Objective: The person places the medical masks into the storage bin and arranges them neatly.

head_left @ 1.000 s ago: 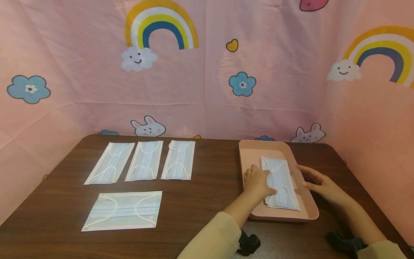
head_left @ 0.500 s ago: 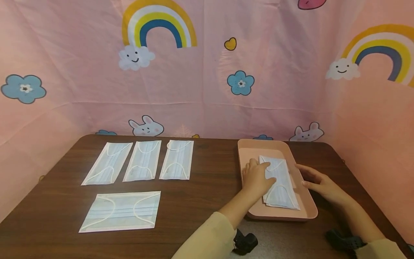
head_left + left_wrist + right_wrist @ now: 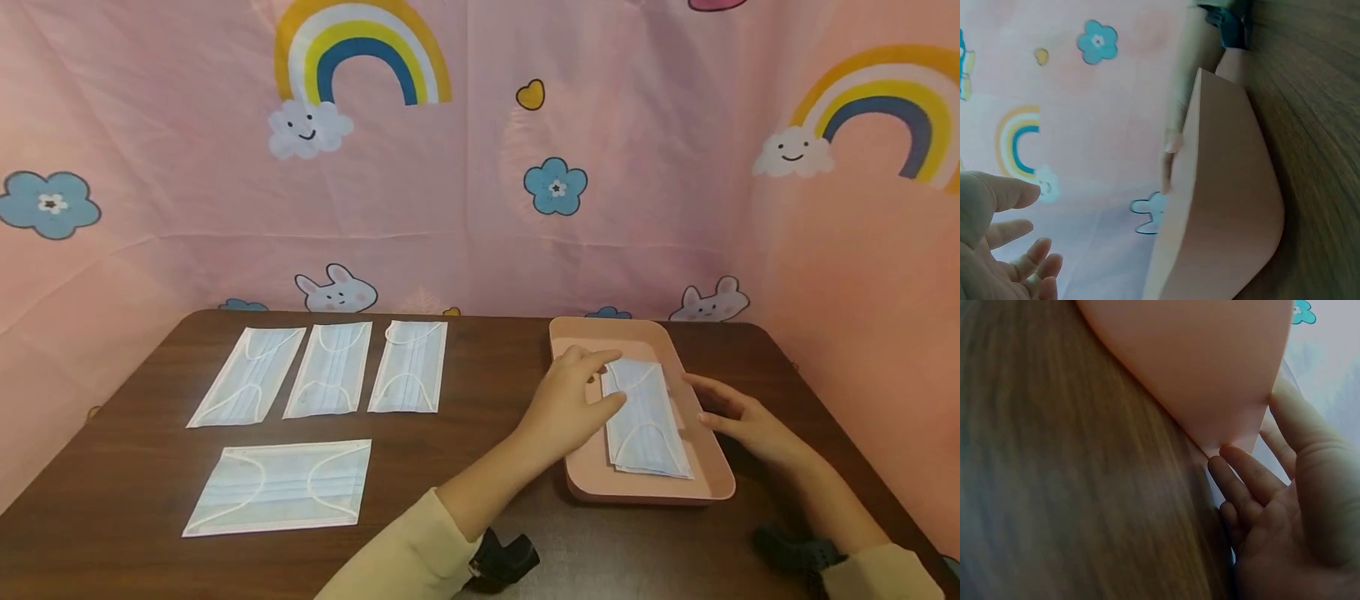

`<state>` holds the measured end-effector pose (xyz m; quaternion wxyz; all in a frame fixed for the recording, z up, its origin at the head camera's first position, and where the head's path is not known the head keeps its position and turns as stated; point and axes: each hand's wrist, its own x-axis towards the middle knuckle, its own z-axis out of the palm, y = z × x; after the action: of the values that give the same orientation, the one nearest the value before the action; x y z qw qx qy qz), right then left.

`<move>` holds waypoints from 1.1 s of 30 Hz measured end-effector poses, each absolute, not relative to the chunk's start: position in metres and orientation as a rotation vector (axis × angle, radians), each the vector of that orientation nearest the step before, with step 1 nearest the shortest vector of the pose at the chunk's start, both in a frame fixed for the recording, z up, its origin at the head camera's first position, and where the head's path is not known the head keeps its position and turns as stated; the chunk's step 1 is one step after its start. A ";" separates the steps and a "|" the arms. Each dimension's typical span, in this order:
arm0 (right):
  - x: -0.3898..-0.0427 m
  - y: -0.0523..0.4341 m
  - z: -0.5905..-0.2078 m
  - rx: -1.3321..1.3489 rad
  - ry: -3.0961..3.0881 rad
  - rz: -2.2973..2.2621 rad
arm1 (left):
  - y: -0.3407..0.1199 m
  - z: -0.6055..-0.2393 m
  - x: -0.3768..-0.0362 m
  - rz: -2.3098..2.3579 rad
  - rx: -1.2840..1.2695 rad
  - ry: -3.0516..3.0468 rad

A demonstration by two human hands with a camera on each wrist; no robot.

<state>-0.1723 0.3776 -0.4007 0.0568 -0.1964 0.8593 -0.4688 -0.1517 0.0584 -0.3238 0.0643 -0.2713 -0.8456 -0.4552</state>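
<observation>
A pink tray stands on the right of the table, with a small stack of pale blue face masks lying in it. Over the tray's left rim hovers my left hand, thumb and fingers spread and holding nothing. In the left wrist view that hand appears apart from the tray's wall. My right hand rests against the tray's right side. The right wrist view has its loosely extended fingertips touching the pink wall.
Three masks lie in a row at the table's back left, among them the middle mask. Another mask lies sideways in front of them. A pink patterned cloth hangs behind the brown table.
My left hand has lifted off the mask stack and moved left to the tray's rim. The right hand keeps its place at the tray's side.
</observation>
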 end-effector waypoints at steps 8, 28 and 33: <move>-0.174 0.380 -0.401 -0.636 2.590 -1.425 | 0.018 -0.313 -0.138 -1.363 -0.938 -2.479; -0.171 0.379 -0.402 -0.615 2.603 -1.420 | -0.074 -0.318 -0.117 -1.333 -1.004 -2.462; -0.173 0.379 -0.402 -0.613 2.612 -1.418 | -0.099 -0.321 -0.113 -1.290 -1.018 -2.485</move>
<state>-0.1728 0.3787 -0.4017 0.0534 -0.2018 0.8594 -0.4667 -0.1126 -0.0987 -0.3209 0.0811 -0.3405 -0.8314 -0.4317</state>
